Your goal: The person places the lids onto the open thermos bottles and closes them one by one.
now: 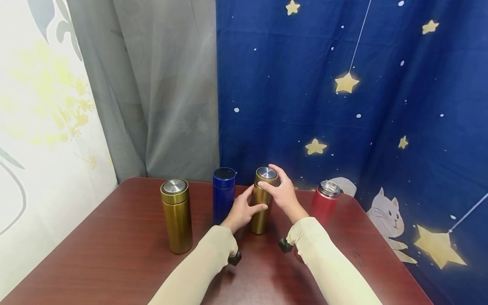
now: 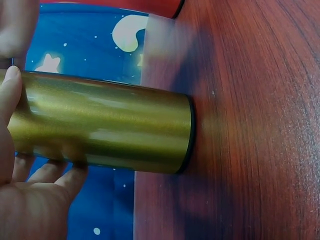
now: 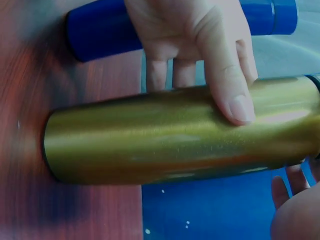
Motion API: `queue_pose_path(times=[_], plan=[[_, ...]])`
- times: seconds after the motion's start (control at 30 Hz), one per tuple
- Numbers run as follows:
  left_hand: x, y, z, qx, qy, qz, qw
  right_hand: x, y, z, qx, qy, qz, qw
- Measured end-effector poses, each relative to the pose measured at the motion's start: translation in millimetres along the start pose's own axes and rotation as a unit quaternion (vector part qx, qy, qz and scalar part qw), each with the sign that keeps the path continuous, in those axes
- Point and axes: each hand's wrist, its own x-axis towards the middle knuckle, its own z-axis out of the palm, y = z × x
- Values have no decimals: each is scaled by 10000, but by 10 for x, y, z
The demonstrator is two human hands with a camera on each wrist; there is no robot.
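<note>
A gold flask [image 1: 261, 212] with a silver-topped lid stands upright at the middle of the dark red table [image 1: 114, 254]. My left hand [image 1: 245, 209] grips its body, thumb across the front. My right hand [image 1: 277, 187] curls over its lid from the right. In the left wrist view the gold flask [image 2: 110, 130] lies across my left hand's fingers [image 2: 35, 175]. The right wrist view shows the same flask [image 3: 165, 140] with the left hand's thumb [image 3: 227, 85] on it and my right hand [image 3: 295, 210] at the lower corner.
A blue flask [image 1: 223, 195] stands just left of the held one. A second gold flask [image 1: 176, 216] stands farther left, and a red flask [image 1: 325, 203] to the right. Curtains hang close behind the table's far edge. The table's front half is bare.
</note>
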Motion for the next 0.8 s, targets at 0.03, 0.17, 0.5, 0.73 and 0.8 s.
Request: queue_pose_path(times=[0.03,0.17,0.5,0.73,0.8], plan=[[-3,0,-2,9,8,2,10000,0,-2,5,-155,45,-23,9999],[-9,-1,-8,64,32,49,10000,-6,-9,36,-818,352,-23,9960],[-1,12,20,81,-31,39,10000,15,-102,106,-1840,718,-160,9802],[-4,0,-1,-21,-85,1,10000,54,-123,-60,-903,-549,-96,9944],[0,-14,-7,-67,-73,-17,9999,68,-106,-123,-418,-913,-138,9949]])
